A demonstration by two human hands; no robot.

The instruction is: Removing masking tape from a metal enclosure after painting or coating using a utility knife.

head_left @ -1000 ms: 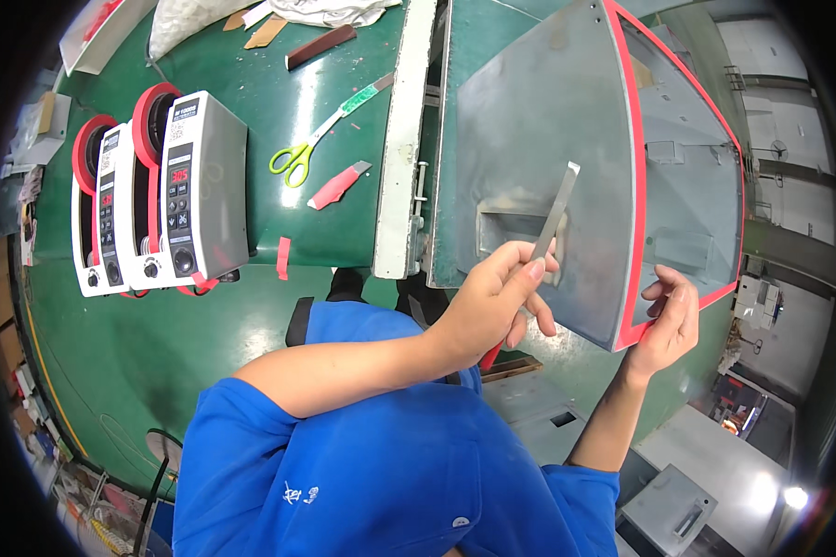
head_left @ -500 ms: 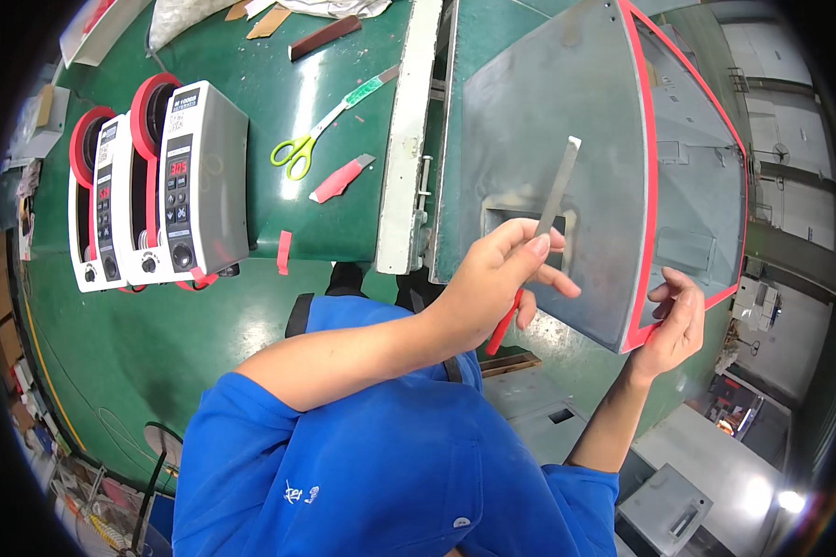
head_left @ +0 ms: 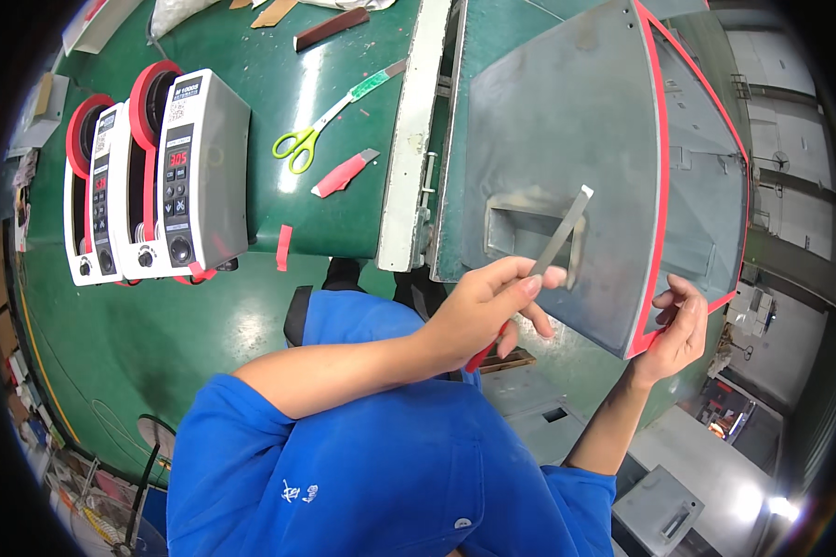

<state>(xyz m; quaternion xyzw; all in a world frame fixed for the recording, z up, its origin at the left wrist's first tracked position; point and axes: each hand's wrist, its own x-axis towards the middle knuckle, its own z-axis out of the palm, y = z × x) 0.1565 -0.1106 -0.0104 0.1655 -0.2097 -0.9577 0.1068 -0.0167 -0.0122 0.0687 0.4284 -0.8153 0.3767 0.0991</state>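
In my left hand (head_left: 497, 302) is a flat, narrow steel blade (head_left: 563, 227) with a red handle (head_left: 481, 356), gripped between thumb and fingers. Its pale tip points up and away, over a rectangular recess (head_left: 515, 227) in the side of a large grey metal box (head_left: 567, 121). Red tape (head_left: 660, 139) lines the rim of the box's open face. At that rim's near lower corner, my right hand (head_left: 675, 339) is closed on the edge, its bent fingers reaching over the taped border. Part of its grip is hidden.
Two white tape dispensers (head_left: 204, 172) with red rolls stand left on the green table (head_left: 260, 56). Green-handled scissors (head_left: 299, 147), a red-wrapped blade (head_left: 346, 174), a dark red strip (head_left: 332, 29) and a red tape piece (head_left: 284, 248) lie there. Grey metal parts (head_left: 658, 520) are at lower right.
My left hand has drawn back toward me and slightly left; the blade's tip is lower, showing more of the recess. My right hand remains at the rim. The view has shifted slightly.
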